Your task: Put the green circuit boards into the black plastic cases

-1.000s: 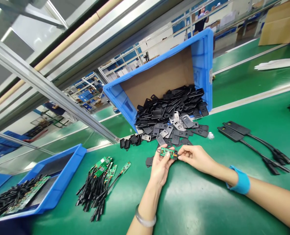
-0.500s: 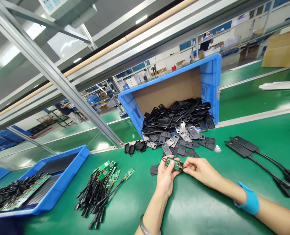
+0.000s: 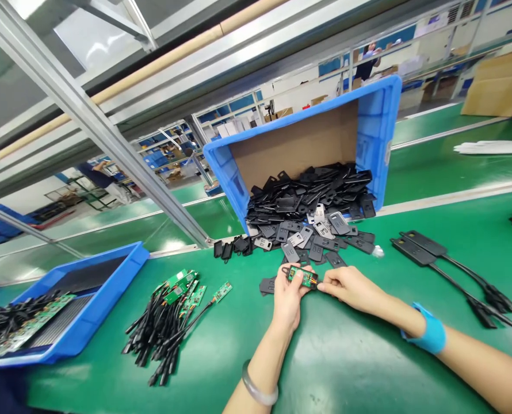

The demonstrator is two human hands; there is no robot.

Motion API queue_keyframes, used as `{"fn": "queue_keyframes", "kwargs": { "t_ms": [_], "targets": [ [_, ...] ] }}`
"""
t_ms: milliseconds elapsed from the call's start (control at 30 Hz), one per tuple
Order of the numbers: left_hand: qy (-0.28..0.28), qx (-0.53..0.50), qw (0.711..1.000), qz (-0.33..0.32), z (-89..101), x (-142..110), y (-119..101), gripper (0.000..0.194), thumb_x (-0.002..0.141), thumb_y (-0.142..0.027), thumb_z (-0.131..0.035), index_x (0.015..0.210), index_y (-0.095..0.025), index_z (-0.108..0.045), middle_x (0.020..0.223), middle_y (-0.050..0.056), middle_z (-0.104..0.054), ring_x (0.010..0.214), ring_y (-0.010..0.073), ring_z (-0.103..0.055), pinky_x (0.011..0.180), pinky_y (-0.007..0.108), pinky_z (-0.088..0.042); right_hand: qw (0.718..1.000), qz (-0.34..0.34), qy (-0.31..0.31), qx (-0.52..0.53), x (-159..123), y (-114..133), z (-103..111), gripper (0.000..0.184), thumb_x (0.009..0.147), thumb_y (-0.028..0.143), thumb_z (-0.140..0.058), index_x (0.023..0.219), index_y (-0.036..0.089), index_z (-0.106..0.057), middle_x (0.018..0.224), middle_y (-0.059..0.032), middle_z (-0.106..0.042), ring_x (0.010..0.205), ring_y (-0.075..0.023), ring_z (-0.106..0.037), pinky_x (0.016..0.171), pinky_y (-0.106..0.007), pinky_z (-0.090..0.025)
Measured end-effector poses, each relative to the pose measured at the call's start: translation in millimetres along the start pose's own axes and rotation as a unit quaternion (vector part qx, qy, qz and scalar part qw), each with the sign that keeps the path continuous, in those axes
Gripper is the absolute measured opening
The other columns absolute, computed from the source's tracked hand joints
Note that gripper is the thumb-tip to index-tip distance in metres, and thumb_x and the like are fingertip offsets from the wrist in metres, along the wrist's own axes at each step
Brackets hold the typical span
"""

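My left hand (image 3: pixel 287 302) grips a small black plastic case with a green circuit board (image 3: pixel 302 277) lying in it, thumb on the board. Short orange and yellow wires show at the board's right end. There my right hand (image 3: pixel 346 289) pinches with thumb and forefinger at the black cable end, mostly hidden by the fingers. Just beyond the hands lie loose flat black case covers (image 3: pixel 289 252), spilling from a heap of black case parts (image 3: pixel 299 195) in a tipped blue bin (image 3: pixel 392 138).
Cabled circuit boards (image 3: pixel 163 322) lie in a bunch at left, beside a blue tray (image 3: pixel 77 339) holding more. Two closed black units with cables (image 3: pixel 415 253) lie at right. A white glove (image 3: pixel 491 148) and a cardboard box (image 3: pixel 500 86) are farther back. A metal post (image 3: pixel 122 144) rises at left.
The view has shifted slightly, so the bench things sit a little higher and to the left. Both hands keep their hold on the board and case, with the right fingers still at the cable end.
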State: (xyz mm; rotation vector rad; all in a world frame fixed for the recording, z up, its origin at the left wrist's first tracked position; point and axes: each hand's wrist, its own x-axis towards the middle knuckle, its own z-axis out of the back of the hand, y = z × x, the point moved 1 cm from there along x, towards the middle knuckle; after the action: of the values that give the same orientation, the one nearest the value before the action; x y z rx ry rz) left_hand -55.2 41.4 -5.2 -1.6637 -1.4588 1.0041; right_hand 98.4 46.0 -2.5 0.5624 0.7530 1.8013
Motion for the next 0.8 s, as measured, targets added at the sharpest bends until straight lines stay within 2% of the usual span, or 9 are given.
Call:
{"fn": "queue_keyframes", "kwargs": {
  "t_ms": [200, 367, 533, 800],
  "targets": [
    [0.009, 0.035, 0.999, -0.024, 0.6, -0.9, -0.4, 0.022, 0.075, -0.028, -0.064, 0.089, -0.019, -0.049, 0.085, 0.005, -0.069, 0.083, 0.0200, -0.066, 0.075, 0.034, -0.051, 0.993, 0.017, 0.003, 0.116, -2.7, 1.1, -3.7, 0.027, 0.079, 0.038, -0.057, 0.061, 0.018, -0.056, 0.051, 0.0045, -0.049, 0.049, -0.0102, -0.044, 0.047, -0.020, -0.028],
    [0.013, 0.012, 1.000, -0.017, 3.5, -2.8, -1.1, 0.023, 0.075, -0.029, -0.065, 0.089, -0.019, -0.050, 0.085, 0.005, -0.069, 0.084, 0.0207, -0.066, 0.073, 0.034, -0.051, 0.984, 0.012, -0.017, 0.178, -2.2, 3.6, -11.0, 0.027, 0.080, 0.036, -0.056, 0.061, 0.017, -0.060, 0.050, 0.0042, -0.051, 0.048, -0.0101, -0.046, 0.049, -0.020, -0.033],
    [0.016, 0.001, 1.000, -0.009, 1.4, -5.0, -0.7, 0.023, 0.075, -0.028, -0.065, 0.089, -0.018, -0.049, 0.084, 0.005, -0.069, 0.084, 0.0206, -0.066, 0.072, 0.034, -0.052, 0.986, 0.009, -0.020, 0.163, -3.3, 2.7, -11.8, 0.030, 0.079, 0.038, -0.056, 0.059, 0.017, -0.059, 0.050, 0.0039, -0.052, 0.048, -0.0098, -0.045, 0.048, -0.020, -0.032],
    [-0.012, 0.072, 0.993, -0.093, -3.0, -11.0, 0.7, 0.017, 0.082, -0.028, -0.057, 0.094, -0.019, -0.048, 0.092, 0.006, -0.067, 0.088, 0.0178, -0.064, 0.072, 0.028, -0.050, 0.997, -0.020, -0.057, 0.049, -1.1, 9.7, -7.7, 0.034, 0.079, 0.040, -0.055, 0.054, 0.017, -0.053, 0.048, 0.0033, -0.051, 0.047, -0.0099, -0.042, 0.047, -0.022, -0.025]
  ]
}}
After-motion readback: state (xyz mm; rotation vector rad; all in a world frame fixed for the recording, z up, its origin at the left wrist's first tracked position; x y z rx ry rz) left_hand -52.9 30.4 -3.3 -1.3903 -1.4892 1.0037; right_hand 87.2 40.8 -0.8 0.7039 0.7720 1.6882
